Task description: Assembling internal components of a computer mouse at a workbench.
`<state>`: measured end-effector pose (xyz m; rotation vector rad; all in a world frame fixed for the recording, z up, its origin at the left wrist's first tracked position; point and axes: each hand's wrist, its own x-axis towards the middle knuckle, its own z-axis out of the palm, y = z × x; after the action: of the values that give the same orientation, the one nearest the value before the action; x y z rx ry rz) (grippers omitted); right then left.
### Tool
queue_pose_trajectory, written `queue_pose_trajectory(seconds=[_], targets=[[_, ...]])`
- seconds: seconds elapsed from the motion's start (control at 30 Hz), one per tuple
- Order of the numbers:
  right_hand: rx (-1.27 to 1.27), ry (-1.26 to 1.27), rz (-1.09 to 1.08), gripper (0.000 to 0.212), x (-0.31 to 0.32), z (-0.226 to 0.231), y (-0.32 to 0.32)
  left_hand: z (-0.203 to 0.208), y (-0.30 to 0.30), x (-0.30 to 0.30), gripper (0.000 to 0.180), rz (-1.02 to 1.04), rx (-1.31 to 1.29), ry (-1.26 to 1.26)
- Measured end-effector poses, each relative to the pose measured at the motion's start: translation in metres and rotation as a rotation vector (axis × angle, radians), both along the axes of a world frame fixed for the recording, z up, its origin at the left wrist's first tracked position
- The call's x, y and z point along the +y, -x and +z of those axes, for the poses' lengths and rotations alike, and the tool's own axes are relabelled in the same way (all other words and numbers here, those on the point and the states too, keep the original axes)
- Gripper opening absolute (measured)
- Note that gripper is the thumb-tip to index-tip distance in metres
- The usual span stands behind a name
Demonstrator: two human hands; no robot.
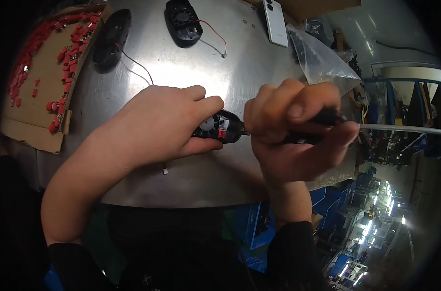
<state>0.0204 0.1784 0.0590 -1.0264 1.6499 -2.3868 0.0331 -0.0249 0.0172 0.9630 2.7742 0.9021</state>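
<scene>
My left hand [167, 119] is closed around a black plastic housing [235, 138] that lies low over the metal table. A round fan and a small red part [222, 133] show in the housing beside my fingers. My right hand [298, 128], blurred by motion, wraps round a black screwdriver-like tool [324, 117], mostly hidden by the fingers. Its narrow dark end reaches the right end of the housing; whether it touches is hard to tell. A pale hose or cord [400, 128] runs rightward from behind that hand.
A cardboard tray [38, 114] of many small red parts sits at the left. Two more black housings with wires, one with a fan [183, 22] and one darker [112, 41], lie at the back. Beyond my right hand are a white phone [275, 23] and a clear plastic bag [322, 58].
</scene>
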Motion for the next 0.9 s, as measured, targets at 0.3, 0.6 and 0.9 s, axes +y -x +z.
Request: queue_pose_trajectory(seconds=[0.3,0.6,0.9], targets=[[0.040,-0.104,-0.024,0.061,-0.004,-0.012,-0.004,-0.001,-0.001,0.002,0.043,0.005,-0.015,-0.007],[0.045,-0.051,0.014,0.057,0.001,-0.013,-0.009,-0.003,-0.002,0.003,0.046,0.013,0.052,-0.011],[0.075,0.026,0.066,0.054,0.014,-0.004,-0.007,-0.003,-0.001,0.005,0.047,0.017,0.049,0.009]])
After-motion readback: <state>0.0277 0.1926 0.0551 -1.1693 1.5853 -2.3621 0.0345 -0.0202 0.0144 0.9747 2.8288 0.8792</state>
